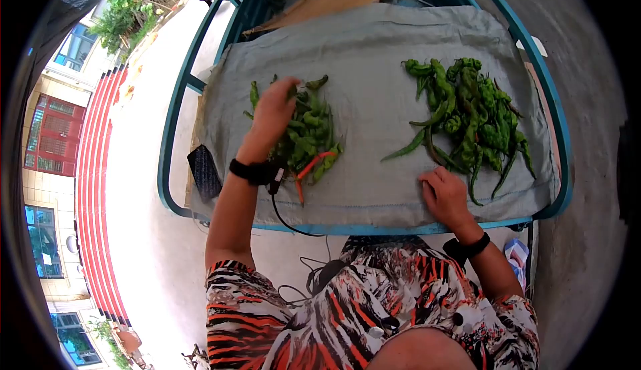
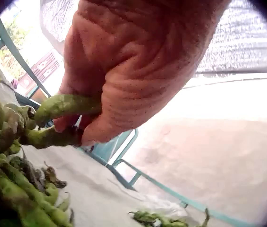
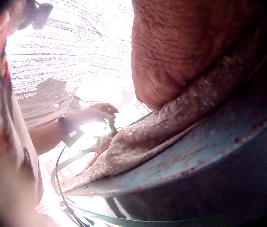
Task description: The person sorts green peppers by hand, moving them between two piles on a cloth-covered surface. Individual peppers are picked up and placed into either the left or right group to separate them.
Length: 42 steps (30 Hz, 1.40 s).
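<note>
In the head view my left hand (image 1: 272, 113) is over the left pile of green peppers (image 1: 310, 126), at its far side. The left wrist view shows its fingers and thumb pinching a green pepper (image 2: 53, 137), with a second one (image 2: 67, 106) against the palm side. A red pepper (image 1: 315, 163) lies on the near side of that pile. My right hand (image 1: 446, 196) rests on the grey cloth (image 1: 374, 169) near the front edge, loosely curled and holding nothing. Just beyond it spreads a larger pile of long, wrinkled green peppers (image 1: 477, 113).
The cloth covers a cart bed framed by teal metal rails (image 1: 175, 136). A dark phone-like slab (image 1: 204, 172) lies at the left edge. Behind the cloth sits a brown board (image 1: 327, 1). A black cable (image 1: 287, 220) runs from the left wristband.
</note>
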### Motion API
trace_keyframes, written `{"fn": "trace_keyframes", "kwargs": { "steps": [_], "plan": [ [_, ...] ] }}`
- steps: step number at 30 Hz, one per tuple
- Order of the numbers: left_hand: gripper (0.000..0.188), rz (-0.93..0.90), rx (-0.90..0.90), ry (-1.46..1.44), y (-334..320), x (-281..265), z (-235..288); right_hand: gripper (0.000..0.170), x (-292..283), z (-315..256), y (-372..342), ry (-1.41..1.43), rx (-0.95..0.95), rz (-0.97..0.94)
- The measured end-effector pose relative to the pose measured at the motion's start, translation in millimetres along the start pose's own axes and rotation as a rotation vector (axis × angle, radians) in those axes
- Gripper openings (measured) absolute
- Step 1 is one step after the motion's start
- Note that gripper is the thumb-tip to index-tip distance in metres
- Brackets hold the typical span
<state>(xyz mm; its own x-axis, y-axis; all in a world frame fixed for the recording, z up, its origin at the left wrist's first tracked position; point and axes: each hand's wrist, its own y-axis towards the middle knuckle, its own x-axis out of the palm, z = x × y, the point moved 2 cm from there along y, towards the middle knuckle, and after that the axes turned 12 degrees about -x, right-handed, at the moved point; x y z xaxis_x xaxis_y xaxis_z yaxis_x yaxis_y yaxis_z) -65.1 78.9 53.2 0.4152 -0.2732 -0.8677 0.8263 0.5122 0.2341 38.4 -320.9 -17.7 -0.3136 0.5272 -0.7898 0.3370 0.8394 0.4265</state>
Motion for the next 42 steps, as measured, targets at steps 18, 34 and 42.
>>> {"fn": "trace_keyframes", "kwargs": {
  "steps": [18,34,42],
  "plan": [
    [0.041,0.178,0.439,-0.672,-23.9,98.3,225.0,0.015,4.2,2.0,-3.1,-0.066,0.0,-0.011],
    [0.046,-0.011,0.032,-0.745,23.9,146.1,234.8,0.018,11.6,4.2,-3.8,-0.07,0.031,0.004],
    [0.076,-0.14,0.051,-0.18,65.3,160.1,169.0,0.017,9.6,2.9,-2.2,-0.044,0.02,0.011]
  ]
}}
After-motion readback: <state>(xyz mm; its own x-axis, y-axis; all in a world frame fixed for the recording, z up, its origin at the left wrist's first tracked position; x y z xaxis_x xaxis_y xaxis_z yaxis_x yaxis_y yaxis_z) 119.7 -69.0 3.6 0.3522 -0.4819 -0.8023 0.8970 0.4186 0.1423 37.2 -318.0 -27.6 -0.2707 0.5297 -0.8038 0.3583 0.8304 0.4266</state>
